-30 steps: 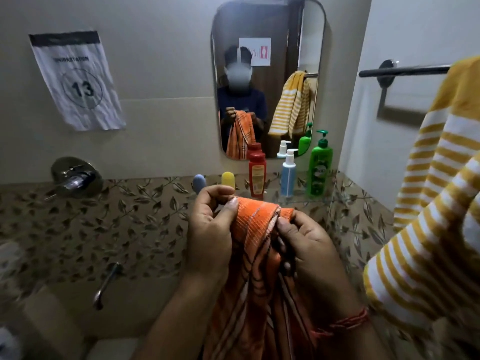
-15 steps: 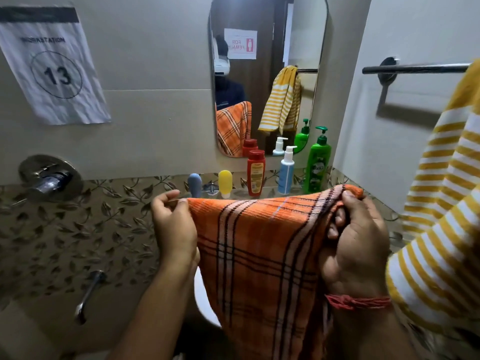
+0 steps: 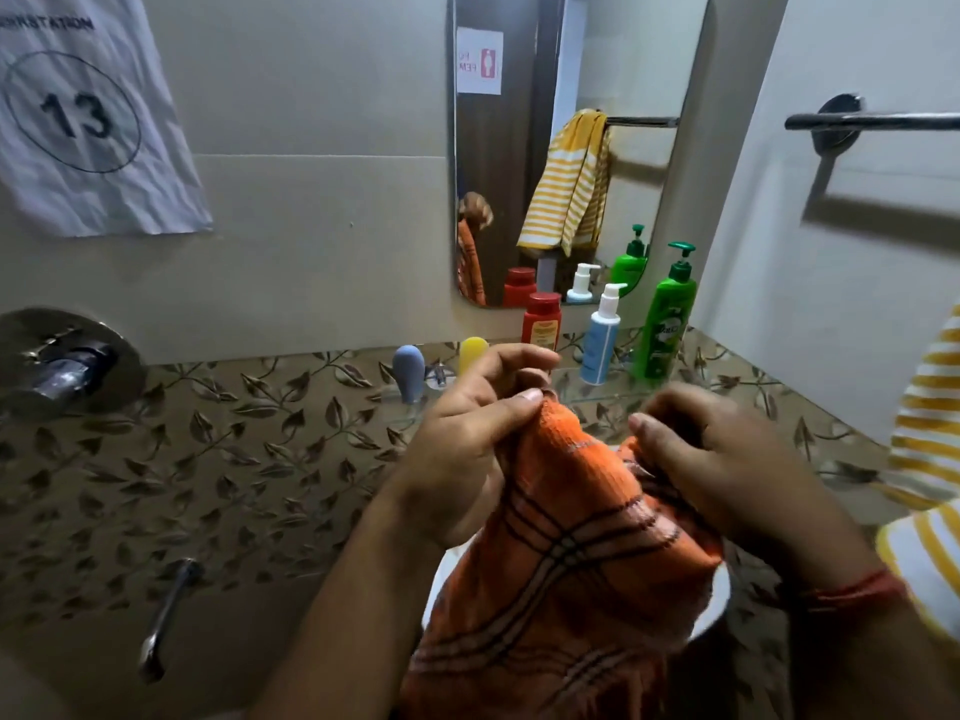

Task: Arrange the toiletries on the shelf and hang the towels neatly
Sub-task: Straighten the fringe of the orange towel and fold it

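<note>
An orange checked towel (image 3: 566, 563) hangs bunched in front of me. My left hand (image 3: 467, 439) pinches its top edge, and my right hand (image 3: 711, 454) grips the cloth close beside it. On the glass shelf (image 3: 597, 394) behind stand a blue tube (image 3: 409, 368), a yellow tube (image 3: 472, 353), a red bottle (image 3: 542, 322), a white-and-blue pump bottle (image 3: 600, 337) and a green pump bottle (image 3: 667, 324). A yellow striped towel (image 3: 930, 459) hangs at the right edge below the dark towel bar (image 3: 872, 121).
A mirror (image 3: 566, 148) is fixed above the shelf. A paper sign numbered 13 (image 3: 88, 116) hangs on the left wall. A chrome tap knob (image 3: 62, 363) and a spout (image 3: 166, 621) stick out of the leaf-patterned tiles at the left.
Half a second ago the towel was stretched wide between my hands. My hands have come together, so the towel is folded and bunched again. The view has tilted down a little.
</note>
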Demonstrator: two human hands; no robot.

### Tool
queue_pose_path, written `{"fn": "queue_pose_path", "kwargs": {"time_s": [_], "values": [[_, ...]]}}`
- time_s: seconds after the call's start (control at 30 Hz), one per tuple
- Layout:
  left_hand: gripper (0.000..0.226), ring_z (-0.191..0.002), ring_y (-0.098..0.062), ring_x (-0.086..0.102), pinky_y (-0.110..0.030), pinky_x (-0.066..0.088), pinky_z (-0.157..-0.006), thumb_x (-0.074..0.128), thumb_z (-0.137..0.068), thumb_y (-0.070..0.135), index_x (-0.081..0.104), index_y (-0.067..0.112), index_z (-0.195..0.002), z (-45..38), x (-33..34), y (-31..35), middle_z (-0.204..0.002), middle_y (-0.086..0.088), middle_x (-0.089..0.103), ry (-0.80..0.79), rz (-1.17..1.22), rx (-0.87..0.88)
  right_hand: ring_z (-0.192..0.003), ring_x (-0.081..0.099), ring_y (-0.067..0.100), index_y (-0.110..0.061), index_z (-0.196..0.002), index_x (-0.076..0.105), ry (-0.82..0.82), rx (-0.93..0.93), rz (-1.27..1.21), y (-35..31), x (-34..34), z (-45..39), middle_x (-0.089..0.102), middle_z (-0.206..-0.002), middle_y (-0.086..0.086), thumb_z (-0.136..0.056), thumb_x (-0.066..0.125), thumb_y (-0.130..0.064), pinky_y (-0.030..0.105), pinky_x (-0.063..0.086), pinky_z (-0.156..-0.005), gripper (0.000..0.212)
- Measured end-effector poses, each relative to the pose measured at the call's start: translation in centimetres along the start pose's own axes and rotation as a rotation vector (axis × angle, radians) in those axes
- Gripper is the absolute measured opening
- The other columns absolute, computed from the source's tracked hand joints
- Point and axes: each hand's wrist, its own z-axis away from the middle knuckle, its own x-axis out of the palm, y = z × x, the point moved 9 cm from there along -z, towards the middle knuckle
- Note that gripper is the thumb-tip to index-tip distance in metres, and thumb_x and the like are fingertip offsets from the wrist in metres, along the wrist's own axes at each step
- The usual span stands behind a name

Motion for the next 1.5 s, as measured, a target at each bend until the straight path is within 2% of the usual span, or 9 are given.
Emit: {"fn": "queue_pose_path", "kwargs": {"time_s": [0.13, 0.3, 0.5, 0.63, 0.77, 0.9, 1.07, 1.27, 1.5], "values": [[0.029, -0.078, -0.013, 0.058, -0.025, 0.052, -0.072, 0.049, -0.092, 0.001, 0.067, 0.016, -0.110, -0.6, 1.7, 0.2, -0.090, -0.001, 0.060, -0.101, -0.078, 0.003, -0.105, 0.067, 0.010, -0.011, -0.112, 0.065, -0.145, -0.244, -0.786, -2.3, 2.2, -1.6, 0.071, -0.106, 0.000, -0.094, 0.059, -0.022, 0.022, 0.053, -0.086, 0.022], [0.026, -0.078, -0.013, 0.061, -0.025, 0.054, -0.070, 0.051, -0.093, 0.000, 0.066, 0.014, -0.110, -1.3, 1.2, 0.8, -0.092, -0.004, 0.059, -0.017, -0.199, 0.064, -0.097, 0.067, 0.015, -0.016, -0.124, 0.062, -0.475, -0.227, -1.222, -2.5, 6.8, -2.7, 0.071, -0.106, 0.000, -0.086, 0.068, -0.044, 0.026, 0.056, -0.078, 0.048], [0.020, -0.072, -0.017, 0.057, -0.027, 0.049, -0.068, 0.045, -0.103, 0.011, 0.064, 0.013, -0.103, -0.5, 0.0, -0.9, -0.084, -0.008, 0.061, 0.191, -0.384, -0.099, -0.076, 0.062, 0.012, -0.022, -0.089, 0.065, -0.186, -0.570, -0.797, -2.5, 2.3, -3.4, 0.063, -0.082, -0.008, -0.087, 0.069, -0.027, 0.029, 0.050, -0.066, 0.007], [0.014, -0.091, -0.014, 0.069, -0.029, 0.057, -0.082, 0.063, -0.089, 0.027, 0.074, 0.026, -0.098, 1.1, 1.1, -4.9, -0.097, 0.002, 0.074, -0.064, -0.649, -0.442, -0.078, 0.063, 0.008, -0.016, -0.091, 0.069, -0.012, -0.834, -0.598, -3.3, -1.6, -2.2, 0.065, -0.082, -0.007, -0.088, 0.069, -0.021, 0.024, 0.050, -0.068, 0.005], [0.030, -0.079, 0.001, 0.066, -0.017, 0.052, -0.073, 0.055, -0.091, 0.008, 0.079, 0.026, -0.092, 2.9, 2.5, -7.0, -0.087, 0.012, 0.074, -0.161, -0.371, -0.414, -0.076, 0.063, 0.010, -0.006, -0.087, 0.071, 0.055, -0.935, -0.570, -2.1, -3.6, -1.9, 0.066, -0.080, 0.000, -0.087, 0.071, -0.018, 0.023, 0.049, -0.066, 0.012], [0.018, -0.087, -0.009, 0.069, -0.022, 0.053, -0.078, 0.062, -0.093, 0.014, 0.072, 0.002, -0.103, 2.4, 4.4, -5.6, -0.099, 0.000, 0.074, -0.266, -0.168, -0.154, -0.077, 0.065, 0.007, -0.021, -0.091, 0.072, -0.273, -0.892, -0.716, -0.1, -1.4, -2.5, 0.067, -0.082, -0.011, -0.090, 0.066, -0.025, 0.019, 0.048, -0.067, 0.007], [0.009, -0.075, -0.015, 0.058, -0.026, 0.046, -0.070, 0.068, -0.084, 0.018, 0.071, 0.009, -0.085, 1.3, 4.7, -4.0, -0.082, -0.002, 0.064, -0.068, -0.275, -0.006, -0.085, 0.064, 0.009, -0.010, -0.096, 0.070, -0.824, -0.326, -1.225, 2.3, 5.2, -1.9, 0.070, -0.090, -0.003, -0.097, 0.047, -0.031, 0.019, 0.051, -0.073, 0.030], [0.012, -0.079, -0.015, 0.051, -0.028, 0.040, -0.074, 0.063, -0.083, 0.008, 0.071, 0.016, -0.088, 0.9, 5.8, -3.7, -0.085, 0.001, 0.053, -0.176, -0.677, -0.083, -0.073, 0.060, 0.002, -0.020, -0.090, 0.074, -1.138, -0.427, -1.194, 1.8, 6.2, 1.0, 0.067, -0.080, -0.010, -0.081, 0.076, -0.041, 0.014, 0.046, -0.065, 0.023], [0.020, -0.090, -0.022, 0.057, -0.037, 0.046, -0.079, 0.064, -0.092, 0.031, 0.061, 0.011, -0.091, 0.9, 2.0, -2.6, -0.095, -0.011, 0.058, 0.006, -0.858, -0.151, -0.069, 0.057, 0.005, -0.018, -0.084, 0.064, -0.513, -0.676, -0.596, 0.7, 2.9, -1.9, 0.059, -0.074, -0.007, -0.095, 0.056, -0.039, 0.017, 0.039, -0.059, 0.025]]}}
